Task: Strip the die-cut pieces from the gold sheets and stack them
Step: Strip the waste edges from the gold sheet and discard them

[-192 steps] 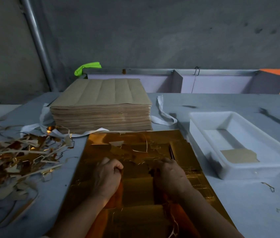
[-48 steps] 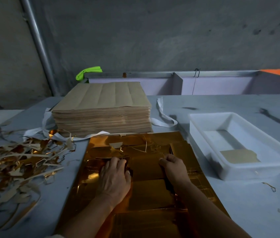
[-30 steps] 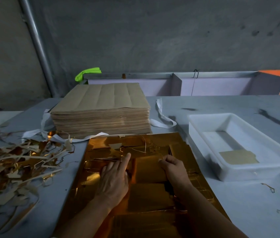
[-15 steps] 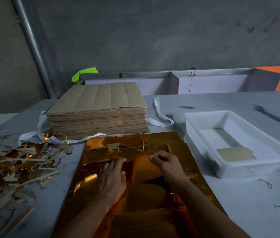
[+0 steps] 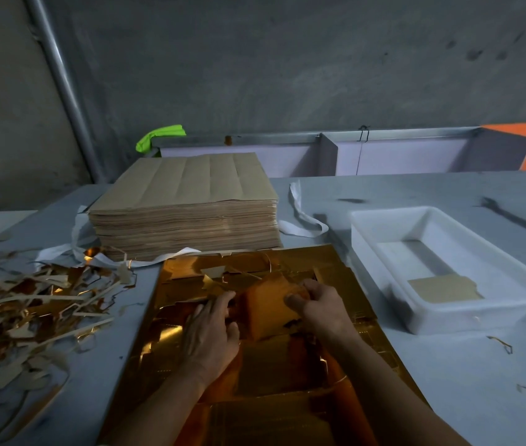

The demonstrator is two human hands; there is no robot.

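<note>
1. The gold sheet (image 5: 174, 317) lies flat on the gray table (image 5: 448, 365), close to the person.
2. The left hand (image 5: 210, 333) rests on the sheet with straight, slightly spread fingers and presses it down.
3. The right hand (image 5: 322, 305) pinches a gold piece (image 5: 264, 307) with thumb and curled fingers. The piece tips up off the sheet, between both hands.
4. A scrap pile (image 5: 29, 313) sits to the left. A white tray (image 5: 364, 249) to the right holds one cut piece (image 5: 445, 288).
5. Farther back stands a brown stack (image 5: 187, 204).

My table (image 5: 448, 381) bears gold sheets (image 5: 287, 413) under my left hand (image 5: 211, 333) and right hand (image 5: 322, 309), scrap strips (image 5: 29, 310) leftward, a brown stack (image 5: 184, 217) beyond, a white tray (image 5: 480, 317) rightward.
</note>
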